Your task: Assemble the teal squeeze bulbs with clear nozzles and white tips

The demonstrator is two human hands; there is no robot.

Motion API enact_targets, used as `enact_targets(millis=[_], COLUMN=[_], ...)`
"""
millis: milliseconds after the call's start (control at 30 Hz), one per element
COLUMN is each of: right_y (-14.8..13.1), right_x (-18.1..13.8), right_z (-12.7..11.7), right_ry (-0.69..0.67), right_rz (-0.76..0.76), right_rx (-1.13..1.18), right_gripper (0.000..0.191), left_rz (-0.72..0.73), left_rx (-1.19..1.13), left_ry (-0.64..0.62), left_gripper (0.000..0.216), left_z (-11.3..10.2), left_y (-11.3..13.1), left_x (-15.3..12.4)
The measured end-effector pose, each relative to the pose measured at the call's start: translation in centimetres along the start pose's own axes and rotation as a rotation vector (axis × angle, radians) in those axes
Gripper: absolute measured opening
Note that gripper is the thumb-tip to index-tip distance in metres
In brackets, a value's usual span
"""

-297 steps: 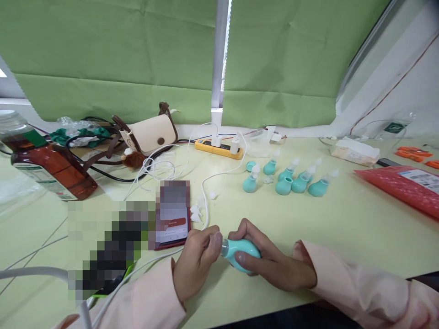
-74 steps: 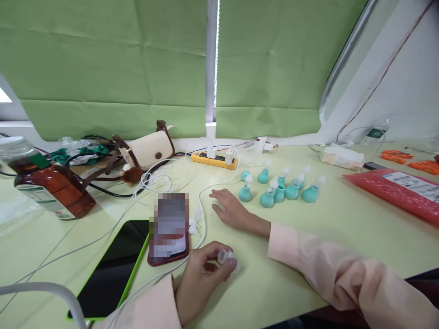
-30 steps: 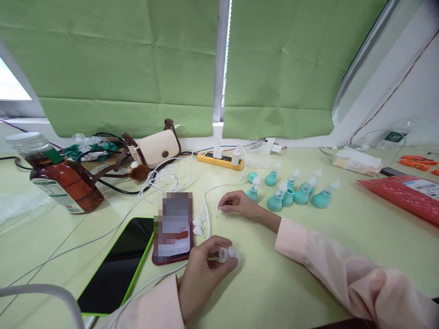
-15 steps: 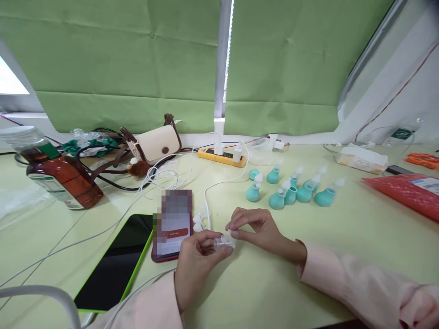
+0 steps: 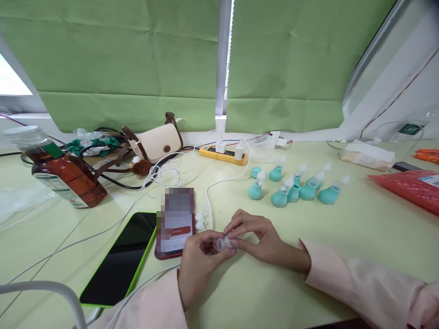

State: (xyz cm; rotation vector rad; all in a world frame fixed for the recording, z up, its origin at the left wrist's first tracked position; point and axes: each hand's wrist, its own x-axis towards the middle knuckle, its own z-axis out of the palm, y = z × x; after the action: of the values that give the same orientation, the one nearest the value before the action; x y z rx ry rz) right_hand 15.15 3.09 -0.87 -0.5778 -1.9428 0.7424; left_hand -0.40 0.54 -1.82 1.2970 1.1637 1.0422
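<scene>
In my left hand (image 5: 202, 258) is a short clear plastic tube (image 5: 224, 244), held sideways between thumb and fingers. My right hand (image 5: 259, 235) is closed in a pinch, its fingertips at the tube's right end. They pinch a small white piece that is mostly hidden now at the tube's mouth. A few small white cone-shaped tips (image 5: 200, 221) lie just beyond my left hand, beside a phone. Farther right stand several teal squeeze bulbs (image 5: 279, 198), most with clear nozzles and white tips. One open teal bulb (image 5: 294, 193) shows no nozzle.
A red-cased phone (image 5: 175, 237) and a green-edged phone (image 5: 120, 260) lie left of my hands. White cables (image 5: 207, 196) run to a yellow power strip (image 5: 222, 155). A bottle (image 5: 68, 178), a handbag (image 5: 157, 141), a tissue pack (image 5: 366, 155) and a red package (image 5: 404, 189) surround the area.
My right fingertips have moved left and down with the small white piece, from just above the tube to its end. The view has shifted slightly.
</scene>
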Motion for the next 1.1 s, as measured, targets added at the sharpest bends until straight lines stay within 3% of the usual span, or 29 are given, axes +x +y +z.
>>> enact_targets(millis=[400, 600, 800, 1100], right_y=[-0.3, 0.0, 0.4, 0.4], right_x=[-0.6, -0.8, -0.8, -0.8], right_z=[0.5, 0.5, 0.5, 0.2], right_ry=[0.061, 0.114, 0.120, 0.144], right_rz=[-0.113, -0.079, -0.038, 0.074], right_rx=[-0.113, -0.042, 0.094, 0.088], right_gripper=[0.023, 0.029, 0.034, 0.035], left_rz=[0.004, -0.040, -0.115, -0.111], left_rx=[-0.132, -0.325, -0.361, -0.465], left_ry=[0.022, -0.080, -0.134, -0.188], left_gripper=[0.023, 0.033, 0.026, 0.026], left_z=[-0.1, -0.3, -0.6, -0.6], left_y=[0.6, 1.3, 1.3, 1.0], left_x=[0.2, -0.2, 0.0, 0.2])
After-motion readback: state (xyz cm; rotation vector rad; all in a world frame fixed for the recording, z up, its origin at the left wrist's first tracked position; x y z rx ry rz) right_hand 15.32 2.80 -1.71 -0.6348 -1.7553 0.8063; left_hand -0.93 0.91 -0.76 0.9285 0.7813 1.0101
